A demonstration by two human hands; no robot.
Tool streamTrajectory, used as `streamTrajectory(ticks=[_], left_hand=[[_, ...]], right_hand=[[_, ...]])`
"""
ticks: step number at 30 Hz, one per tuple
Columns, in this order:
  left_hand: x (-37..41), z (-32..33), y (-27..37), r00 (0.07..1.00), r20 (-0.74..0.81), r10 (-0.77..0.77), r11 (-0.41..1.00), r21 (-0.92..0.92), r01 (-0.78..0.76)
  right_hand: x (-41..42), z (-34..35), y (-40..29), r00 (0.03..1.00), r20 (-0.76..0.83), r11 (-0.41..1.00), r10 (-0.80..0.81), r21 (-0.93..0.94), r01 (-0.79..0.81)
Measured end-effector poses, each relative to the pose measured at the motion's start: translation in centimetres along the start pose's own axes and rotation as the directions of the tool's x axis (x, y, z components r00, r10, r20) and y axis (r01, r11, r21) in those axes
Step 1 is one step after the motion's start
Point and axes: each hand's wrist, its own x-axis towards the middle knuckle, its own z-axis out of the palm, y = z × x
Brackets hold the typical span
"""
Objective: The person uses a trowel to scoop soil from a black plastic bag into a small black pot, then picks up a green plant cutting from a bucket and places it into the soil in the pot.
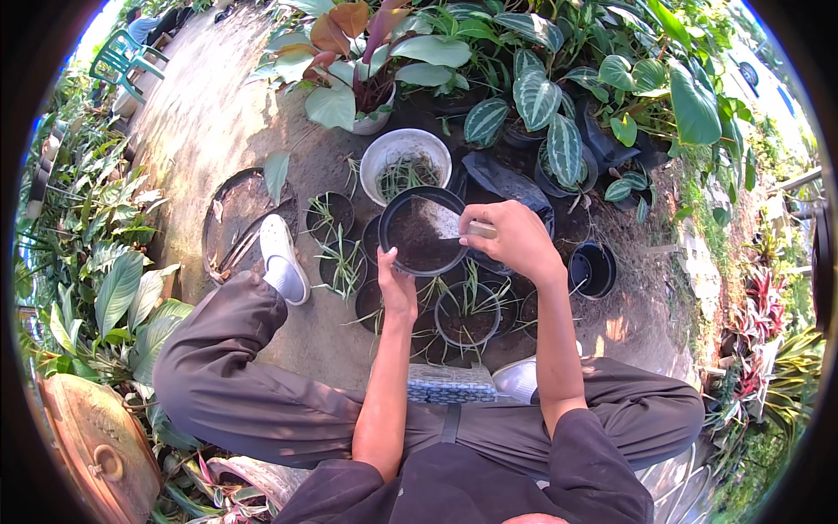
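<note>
My left hand grips the near left rim of a round black plastic pot, its thumb over the edge. Dark soil fills the pot's inside. Between the thumb and fingers of my right hand is a small tool with a pale handle; its flat triangular blade, perhaps a trowel's, lies over the soil. Just beyond the held pot stands a white pot with cut or loose grassy plants in it. Below my forearms sits a potted grassy plant in dark soil.
Several black pots with thin-leaved seedlings stand around my hands. A black pot is at the right. To the left lies a round tray with dry debris beside my shoe. Striped-leaf plants crowd the back. A green chair stands far left.
</note>
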Motion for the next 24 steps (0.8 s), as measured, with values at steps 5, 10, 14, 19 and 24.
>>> streamTrajectory(ticks=[5, 10, 14, 19, 24], left_hand=[[-0.2, 0.2, 0.3, 1.000, 0.017, 0.010, 1.000, 0.020, -0.010], [-0.1, 0.1, 0.2, 1.000, 0.012, 0.002, 1.000, 0.011, -0.002], [0.2, -0.4, 0.0, 1.000, 0.013, -0.004, 1.000, 0.003, 0.004], [0.1, -0.1, 0.1, 1.000, 0.004, 0.003, 1.000, 0.013, -0.003], [-0.2, 0.1, 0.1, 1.000, 0.007, -0.017, 1.000, 0.019, 0.017]], right_hand=[[0.2, 0.4, -0.7, 0.998, -0.003, 0.998, -0.057, -0.018, 0.057], [0.2, 0.5, -0.3, 0.991, -0.118, 0.995, -0.069, -0.079, 0.060], [-0.2, -0.4, -0.3, 0.990, -0.141, 0.991, 0.004, -0.133, -0.023], [-0.5, -1.4, -0.3, 0.997, 0.038, 0.994, 0.065, -0.086, -0.061], [0.4, 0.6, 0.3, 0.999, 0.051, 1.000, 0.000, -0.002, 0.000]])
